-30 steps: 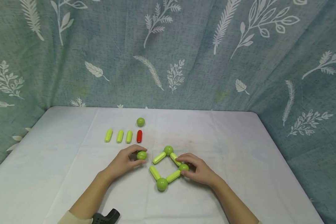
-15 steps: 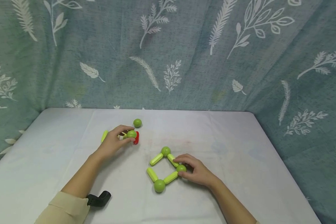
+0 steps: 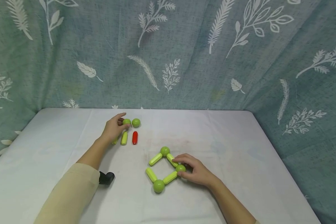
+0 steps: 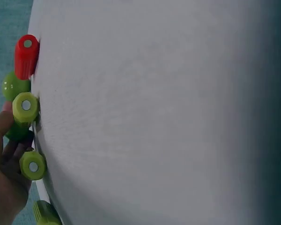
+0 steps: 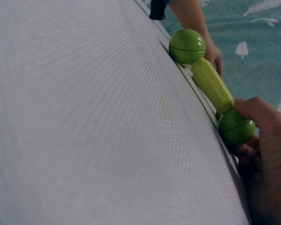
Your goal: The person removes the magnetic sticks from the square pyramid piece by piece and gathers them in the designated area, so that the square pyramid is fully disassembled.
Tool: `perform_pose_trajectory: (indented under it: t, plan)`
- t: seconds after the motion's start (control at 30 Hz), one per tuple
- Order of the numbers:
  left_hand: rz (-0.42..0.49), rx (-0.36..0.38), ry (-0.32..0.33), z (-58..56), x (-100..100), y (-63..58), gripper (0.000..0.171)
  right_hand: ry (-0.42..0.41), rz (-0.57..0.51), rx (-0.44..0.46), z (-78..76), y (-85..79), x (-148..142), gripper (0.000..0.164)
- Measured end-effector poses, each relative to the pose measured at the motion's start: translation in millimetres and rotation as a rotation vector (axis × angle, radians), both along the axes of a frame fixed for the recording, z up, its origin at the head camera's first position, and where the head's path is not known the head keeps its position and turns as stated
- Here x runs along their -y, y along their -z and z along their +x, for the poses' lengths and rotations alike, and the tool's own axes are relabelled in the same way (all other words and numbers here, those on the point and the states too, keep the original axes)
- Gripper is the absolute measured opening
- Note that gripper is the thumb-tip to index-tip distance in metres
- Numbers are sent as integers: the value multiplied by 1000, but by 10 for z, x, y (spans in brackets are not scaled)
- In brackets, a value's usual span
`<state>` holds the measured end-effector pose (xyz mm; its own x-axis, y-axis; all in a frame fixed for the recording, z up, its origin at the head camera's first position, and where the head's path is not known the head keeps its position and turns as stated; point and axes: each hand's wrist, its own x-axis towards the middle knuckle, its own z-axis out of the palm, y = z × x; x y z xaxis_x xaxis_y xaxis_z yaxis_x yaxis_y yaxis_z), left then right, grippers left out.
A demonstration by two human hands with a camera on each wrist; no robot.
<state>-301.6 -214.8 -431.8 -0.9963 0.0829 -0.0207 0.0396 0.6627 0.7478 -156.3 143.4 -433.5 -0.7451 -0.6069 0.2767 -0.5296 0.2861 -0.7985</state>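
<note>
In the head view my left hand [image 3: 112, 129] reaches to the far left of the table, thumb and fingers around a green ball [image 3: 126, 122]. A second green ball [image 3: 136, 123] sits just right of it. My right hand [image 3: 197, 171] holds another green ball [image 3: 180, 168] at the right corner of a four-sided shape, its fingertips at the upper right rod [image 3: 172, 159]. Balls at the top [image 3: 165, 151] and bottom [image 3: 158, 186] join light green rods; at the left corner the rod ends stand apart. In the right wrist view my thumb presses the held ball [image 5: 236, 126].
A red rod [image 3: 135, 137] and a light green rod [image 3: 124, 138] lie below the far balls. Another light green rod [image 3: 115, 141] is partly hidden by the left hand. The white-covered table [image 3: 226, 140] meets a leaf-patterned curtain [image 3: 196, 77] behind.
My left hand has carried its ball up and left, past the row of rods, to beside the far ball. The right hand and the four-sided shape stay in place.
</note>
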Motion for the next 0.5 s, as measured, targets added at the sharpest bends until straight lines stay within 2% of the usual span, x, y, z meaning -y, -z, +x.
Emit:
perform_pose_trajectory:
  t: [0.13,0.3,0.4,0.5]
  plan:
    - [-53,20,-13,-53,13,19,54,3,6,-1,8,-2,8,38]
    - [-93,19,-21,-82,-5,21,55,12,4,-8,15,-5,10,38]
    - [-113,15,-41,-66,-7,-2,60,16,5,-11,18,-6,11,38]
    - [-101,-13,-70,-3,-14,-60,64,16,7,-11,17,-11,8,38]
